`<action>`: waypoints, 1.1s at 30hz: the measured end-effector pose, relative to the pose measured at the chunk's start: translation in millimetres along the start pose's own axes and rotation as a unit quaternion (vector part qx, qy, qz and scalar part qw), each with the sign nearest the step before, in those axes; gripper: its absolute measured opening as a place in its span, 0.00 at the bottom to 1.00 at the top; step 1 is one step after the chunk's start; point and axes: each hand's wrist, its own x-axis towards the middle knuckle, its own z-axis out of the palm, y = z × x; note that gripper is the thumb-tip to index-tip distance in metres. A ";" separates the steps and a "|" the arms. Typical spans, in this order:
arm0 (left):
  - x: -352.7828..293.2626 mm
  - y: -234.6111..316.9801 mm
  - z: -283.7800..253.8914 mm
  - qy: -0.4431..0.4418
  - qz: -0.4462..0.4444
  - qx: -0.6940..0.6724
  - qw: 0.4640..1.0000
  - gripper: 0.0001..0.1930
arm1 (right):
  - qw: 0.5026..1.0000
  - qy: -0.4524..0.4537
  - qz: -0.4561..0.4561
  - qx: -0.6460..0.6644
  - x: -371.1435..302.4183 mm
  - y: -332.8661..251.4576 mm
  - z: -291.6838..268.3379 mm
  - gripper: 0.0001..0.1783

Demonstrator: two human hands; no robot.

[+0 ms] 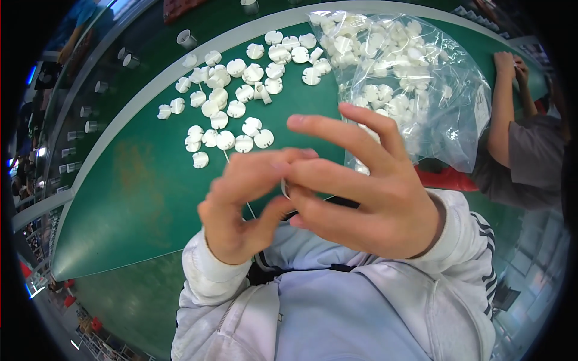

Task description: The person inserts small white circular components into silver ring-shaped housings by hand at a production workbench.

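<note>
Discs (235, 109) of smooth, notched white plastic, over thirty, lay loose at upper centre-left. Mid-frame, the left hand (232, 204), fingers curled, pinched one mostly hidden white piece (285, 189) with the right hand (379, 198), two upper fingers spread. One crinkled clear bag (448, 138) bulged upper right.

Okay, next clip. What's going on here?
A person has both hands up over the near side of a green table. The fingertips of the left hand and right hand meet around a small white piece, mostly hidden, so which hand grips it is unclear. Beyond them, round white pieces lie loose on the table, and a clear plastic bag to the right holds many more. At far right, another person has both hands raised close together.
</note>
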 end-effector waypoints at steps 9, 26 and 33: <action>34.0 4.9 -52.0 0.048 -0.023 0.151 0.987 0.28 | 0.999 -0.005 0.004 -0.046 22.9 -6.3 -7.4 0.21; 191.2 -230.7 -185.0 -0.058 -0.100 0.585 0.803 0.28 | 0.909 -0.120 0.347 0.195 -162.8 16.5 111.7 0.11; 148.6 -185.0 -208.0 -0.092 -0.136 0.529 0.833 0.30 | 0.956 -0.091 0.262 0.098 -166.1 26.6 145.9 0.19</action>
